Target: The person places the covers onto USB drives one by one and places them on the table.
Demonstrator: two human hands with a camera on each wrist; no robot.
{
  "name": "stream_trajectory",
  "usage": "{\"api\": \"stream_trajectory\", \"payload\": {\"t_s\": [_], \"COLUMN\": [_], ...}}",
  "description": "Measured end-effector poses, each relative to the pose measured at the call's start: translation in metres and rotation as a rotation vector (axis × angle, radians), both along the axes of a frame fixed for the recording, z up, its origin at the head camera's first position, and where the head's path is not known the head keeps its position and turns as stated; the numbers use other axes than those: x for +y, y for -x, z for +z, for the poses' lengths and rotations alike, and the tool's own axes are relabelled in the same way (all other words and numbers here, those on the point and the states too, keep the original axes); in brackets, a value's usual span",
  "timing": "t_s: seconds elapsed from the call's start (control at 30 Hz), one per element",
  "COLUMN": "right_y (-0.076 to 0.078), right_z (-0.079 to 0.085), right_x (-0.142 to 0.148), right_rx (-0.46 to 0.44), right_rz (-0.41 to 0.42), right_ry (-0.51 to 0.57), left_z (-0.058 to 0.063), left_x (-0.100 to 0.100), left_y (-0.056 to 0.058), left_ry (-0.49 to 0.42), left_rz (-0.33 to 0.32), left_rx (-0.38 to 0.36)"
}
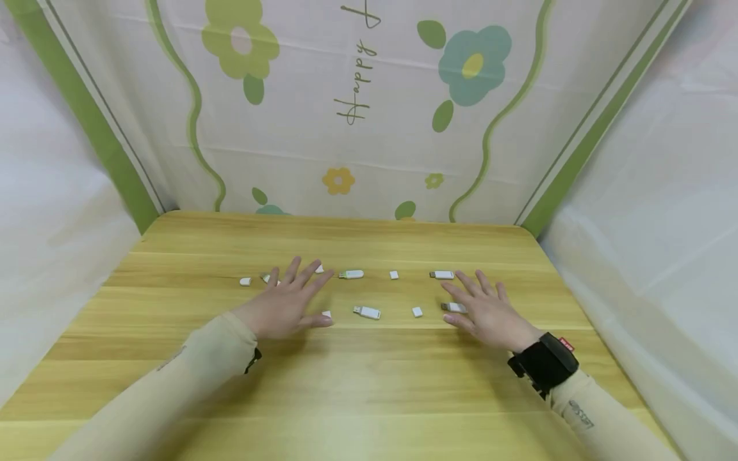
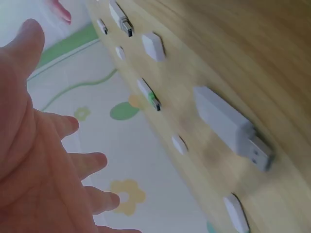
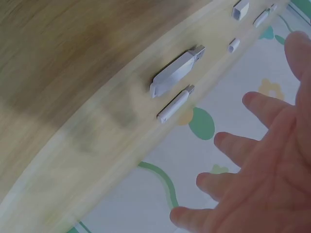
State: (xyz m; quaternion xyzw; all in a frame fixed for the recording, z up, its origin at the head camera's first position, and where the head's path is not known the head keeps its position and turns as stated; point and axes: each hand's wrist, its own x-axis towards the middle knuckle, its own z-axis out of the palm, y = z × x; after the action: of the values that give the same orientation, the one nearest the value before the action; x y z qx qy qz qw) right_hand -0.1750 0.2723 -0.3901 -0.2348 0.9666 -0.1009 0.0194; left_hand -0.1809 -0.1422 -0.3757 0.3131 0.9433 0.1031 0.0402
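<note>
My left hand (image 1: pixel 281 310) hovers over the left part of the group with fingers spread and nothing held. Beneath its fingers it partly hides a USB stick (image 1: pixel 267 278) and two white caps. Also spread and holding nothing, my right hand (image 1: pixel 490 314) is over the right end, its thumb overlapping a white USB stick (image 1: pixel 455 308). Another USB stick (image 1: pixel 442 274) lies just behind its fingertips. Between the hands are a stick with a green mark (image 1: pixel 353 274), a white stick (image 1: pixel 368 312) and two small caps, one behind (image 1: pixel 394 275) and one in front (image 1: pixel 418 312).
The sticks and caps lie in two loose rows on a wooden table (image 1: pixel 346 390). A further cap (image 1: pixel 245 281) is at the far left. Behind the table hangs a flower-printed cloth (image 1: pixel 300 147), with white sheets on both sides. A black wrist device (image 1: pixel 544 363) sits on the right wrist.
</note>
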Motion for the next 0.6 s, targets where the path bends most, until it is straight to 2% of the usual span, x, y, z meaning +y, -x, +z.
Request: {"api": "stream_trajectory", "payload": {"t_s": [0.37, 0.6], "right_y": [0.0, 0.0], "right_z": [0.001, -0.006], "right_x": [0.01, 0.019], "right_rx": [-0.016, 0.013], "right_rz": [-0.007, 0.002], "right_ry": [0.019, -0.01], "left_z": [-0.001, -0.007], "left_x": [0.034, 0.054], "left_y": [0.012, 0.017], "left_ry": [0.009, 0.054], "left_rz": [-0.081, -0.097], "left_rx": [-0.023, -0.093]}}
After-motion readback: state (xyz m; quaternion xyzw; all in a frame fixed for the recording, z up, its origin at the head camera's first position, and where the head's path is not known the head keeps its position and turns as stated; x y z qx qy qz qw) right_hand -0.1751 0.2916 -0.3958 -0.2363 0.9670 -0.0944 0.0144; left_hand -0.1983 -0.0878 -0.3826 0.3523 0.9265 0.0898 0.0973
